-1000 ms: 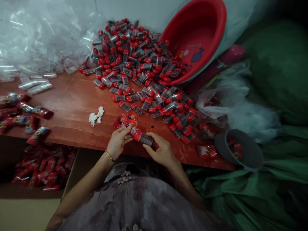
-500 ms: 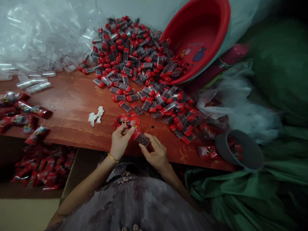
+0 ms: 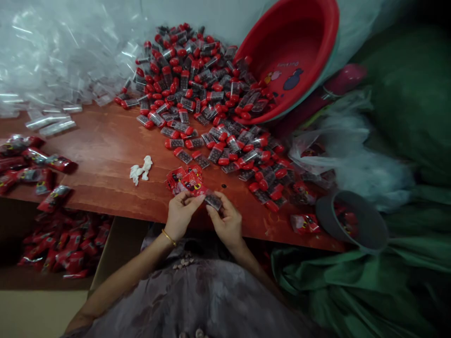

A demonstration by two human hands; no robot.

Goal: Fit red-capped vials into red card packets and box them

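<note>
you've got one small clear-sided container (image 3: 213,201) up just over the near edge of the table (image 3: 105,141), between both hands. left hand (image 3: 180,213) has thumb and fingers pinching at the red end; right hand (image 3: 226,220) pinches the dark, see-through end, thumb on the near side. exact contact under the left fingers is hidden. gripping it by opposite ends probably keeps it steady and lets you turn it without covering its middle. red printed cards (image 3: 181,177) lie just beyond your left fingers, likely put there for a short reach. big heap of red-capped containers (image 3: 186,94) sits ahead, running into the tipped red basin (image 3: 327,28); the basin's lean seems to let them spill out toward you. clear plastic sleeves (image 3: 63,56) are piled far left, apart from the heap, maybe so the two don't mix. red packets (image 3: 49,159) lie at the left edge, above more packets (image 3: 70,244) below table level. white scrap (image 3: 141,170) left of the cards, gray bowl (image 3: 324,218) at the right edge, reason unclear.
</note>
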